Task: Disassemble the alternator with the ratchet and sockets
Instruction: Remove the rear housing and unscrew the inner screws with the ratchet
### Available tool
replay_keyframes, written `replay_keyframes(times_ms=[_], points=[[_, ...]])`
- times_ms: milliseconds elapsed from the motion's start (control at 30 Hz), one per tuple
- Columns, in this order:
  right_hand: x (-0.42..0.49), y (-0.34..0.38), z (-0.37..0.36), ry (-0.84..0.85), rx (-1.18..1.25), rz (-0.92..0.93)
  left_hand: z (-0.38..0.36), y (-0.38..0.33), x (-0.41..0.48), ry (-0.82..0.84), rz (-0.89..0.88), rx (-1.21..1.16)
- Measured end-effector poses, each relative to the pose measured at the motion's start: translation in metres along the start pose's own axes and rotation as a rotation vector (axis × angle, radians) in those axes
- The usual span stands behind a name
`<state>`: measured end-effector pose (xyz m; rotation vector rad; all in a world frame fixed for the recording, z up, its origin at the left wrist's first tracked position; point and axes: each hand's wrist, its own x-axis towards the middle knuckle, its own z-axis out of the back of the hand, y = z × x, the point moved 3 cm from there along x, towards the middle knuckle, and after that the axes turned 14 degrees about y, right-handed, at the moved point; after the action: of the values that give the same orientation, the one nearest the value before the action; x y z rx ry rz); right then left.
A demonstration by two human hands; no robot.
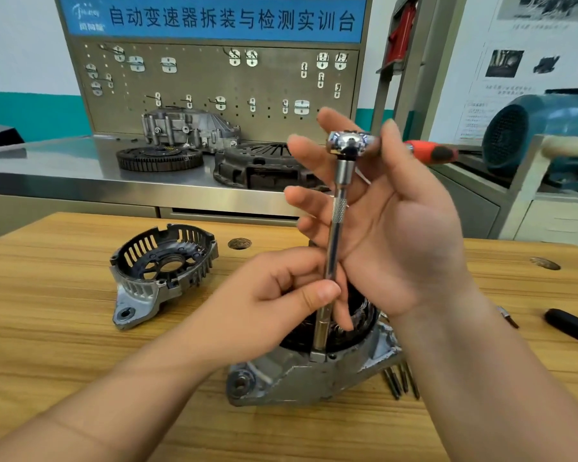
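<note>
Left hand (274,295) fingers pinching extension bar (338,208), right hand (404,235) fingers spread beside ratchet (347,141)

Glossy chrome ratchet (347,141), knurled steel extension (338,208), dull cast-metal alternator housing (281,378), grained wooden table (64,345)

Both forearms enter from the lower edge. The left hand (281,291) has its fingers curled, thumb and fingertips pinching the extension bar (332,241). The right hand (391,221) is raised higher, palm turned leftward, fingers spread straight, thumb upright.
</note>
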<state>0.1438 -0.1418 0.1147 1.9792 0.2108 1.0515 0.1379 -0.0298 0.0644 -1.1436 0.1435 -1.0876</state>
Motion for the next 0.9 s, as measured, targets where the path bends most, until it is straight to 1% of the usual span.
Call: replay_keyframes(times_ms=[33,133,167,200,267,400,467,500,567,667,733,767,800,900], points=[[-0.001,0.002,-0.001,-0.004,-0.089,0.056,0.000,0.001,-0.001,-0.023,-0.012,-0.003],[-0.006,0.012,-0.006,-0.021,-0.536,0.312,-0.003,0.003,-0.002,-0.062,-0.034,-0.006],[-0.007,0.013,-0.008,-0.007,-0.634,0.361,-0.004,0.003,-0.003,-0.074,-0.035,-0.005],[-0.008,0.013,-0.009,-0.001,-0.662,0.373,-0.005,0.004,-0.003,-0.083,-0.033,-0.007],[-0.005,0.012,-0.011,0.005,-0.552,0.323,-0.006,0.004,-0.003,-0.085,-0.021,-0.018],[-0.002,0.004,-0.007,-0.034,-0.180,0.120,-0.007,0.003,-0.004,-0.030,-0.017,-0.017],[-0.002,-0.001,-0.005,-0.042,-0.097,0.055,-0.007,0.002,-0.004,-0.008,-0.013,-0.015],[-0.002,-0.003,-0.005,-0.041,-0.086,0.057,-0.007,0.002,-0.004,-0.006,-0.008,-0.018],[-0.002,0.000,-0.007,-0.027,-0.135,0.132,-0.006,0.003,-0.004,-0.020,-0.002,-0.044],[-0.002,0.014,-0.013,0.015,-0.381,0.280,-0.006,0.004,-0.004,-0.051,-0.003,-0.069],[-0.002,0.019,-0.016,0.071,-0.531,0.281,-0.006,0.003,-0.004,-0.060,0.002,-0.064],[-0.002,0.018,-0.017,0.086,-0.538,0.265,-0.006,0.003,-0.005,-0.063,0.007,-0.060],[-0.002,0.017,-0.016,0.099,-0.492,0.258,-0.006,0.003,-0.005,-0.066,0.014,-0.048],[-0.002,0.013,-0.013,0.067,-0.282,0.216,-0.008,0.002,-0.005,-0.054,0.028,-0.014]])
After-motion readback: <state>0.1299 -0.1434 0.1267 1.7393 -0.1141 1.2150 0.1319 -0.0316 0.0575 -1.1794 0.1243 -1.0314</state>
